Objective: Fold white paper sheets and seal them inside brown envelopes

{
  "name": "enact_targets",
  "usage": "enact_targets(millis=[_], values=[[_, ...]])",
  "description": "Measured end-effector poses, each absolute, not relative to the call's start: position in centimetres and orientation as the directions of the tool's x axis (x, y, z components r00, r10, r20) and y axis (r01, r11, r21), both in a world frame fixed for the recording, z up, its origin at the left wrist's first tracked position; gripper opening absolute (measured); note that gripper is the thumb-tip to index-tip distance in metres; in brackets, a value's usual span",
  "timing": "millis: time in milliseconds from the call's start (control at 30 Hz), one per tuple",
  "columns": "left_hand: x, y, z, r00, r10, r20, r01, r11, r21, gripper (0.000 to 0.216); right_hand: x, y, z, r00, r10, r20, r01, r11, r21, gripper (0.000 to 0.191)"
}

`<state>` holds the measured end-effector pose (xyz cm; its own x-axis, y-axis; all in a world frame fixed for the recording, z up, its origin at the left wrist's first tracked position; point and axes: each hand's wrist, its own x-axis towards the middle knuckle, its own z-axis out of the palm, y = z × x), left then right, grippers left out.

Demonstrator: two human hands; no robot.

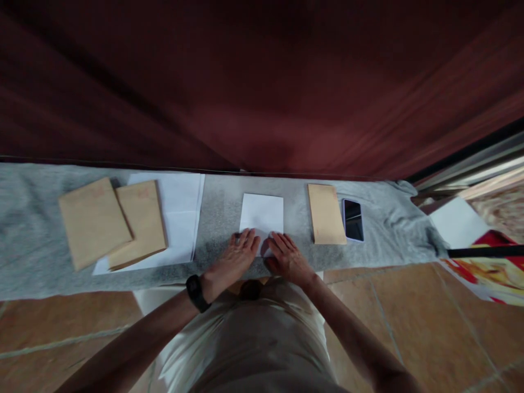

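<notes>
A small white sheet of paper, perhaps folded, lies in front of me on the grey cloth. My left hand, with a dark watch on its wrist, rests flat on the paper's lower left part, fingers stretched out. On the lower right part lies my right hand, its fingers also extended and pressing down; its thumb is partly in shadow. Neither hand is wrapped round anything. The paper's near edge is partly hidden by the hands.
To the left, two brown envelopes overlap larger white sheets. A narrow brown envelope and a phone lie to the right. Grey cloth covers the narrow surface, backed by a dark red panel. A printed red-and-yellow item sits far right.
</notes>
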<state>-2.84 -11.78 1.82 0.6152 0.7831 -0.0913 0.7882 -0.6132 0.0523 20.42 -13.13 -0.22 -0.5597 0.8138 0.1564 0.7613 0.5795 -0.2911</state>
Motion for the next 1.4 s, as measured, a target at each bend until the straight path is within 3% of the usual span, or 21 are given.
enact_targets(millis=[233, 400, 533, 667, 800, 900, 1200, 1400], values=[[-2.4, -11.8, 1.4, 0.562, 0.825, -0.049, 0.826, -0.559, 0.073, 0.059, 20.3, -13.2, 0.0, -0.542, 0.824, 0.167, 0.766, 0.566, -0.305, 0.051], [-3.9, -11.7, 1.7, 0.584, 0.812, 0.009, 0.799, -0.576, 0.171, 0.047, 21.2, -13.2, 0.0, -0.553, 0.801, 0.230, 0.664, 0.590, -0.459, 0.041], [-5.5, -12.7, 1.3, 0.583, 0.806, 0.102, 0.748, -0.581, 0.320, 0.033, 22.0, -13.5, -0.2, -0.533, 0.792, 0.298, 0.548, 0.592, -0.591, 0.035], [-7.2, -12.4, -0.3, 0.527, 0.826, 0.199, 0.693, -0.553, 0.462, 0.021, 22.3, -13.6, -0.7, -0.466, 0.832, 0.300, 0.543, 0.537, -0.645, 0.025], [-8.1, -11.1, -1.3, 0.401, 0.878, 0.263, 0.643, -0.474, 0.602, 0.019, 22.3, -13.0, -1.0, -0.395, 0.875, 0.281, 0.549, 0.470, -0.691, 0.022], [-7.8, -10.5, -1.1, 0.284, 0.930, 0.231, 0.622, -0.363, 0.694, 0.022, 22.3, -12.4, -1.1, -0.313, 0.923, 0.226, 0.581, 0.374, -0.723, 0.020], [-5.4, -9.1, -0.6, 0.001, 0.988, 0.154, 0.673, -0.115, 0.731, 0.026, 21.0, -10.6, -0.6, -0.038, 0.998, 0.056, 0.747, 0.066, -0.662, 0.026], [-4.2, -7.5, 0.2, -0.049, 0.997, 0.065, 0.788, -0.001, 0.616, 0.026, 19.8, -9.1, 0.2, 0.072, 0.995, -0.065, 0.866, -0.094, -0.491, 0.027]])
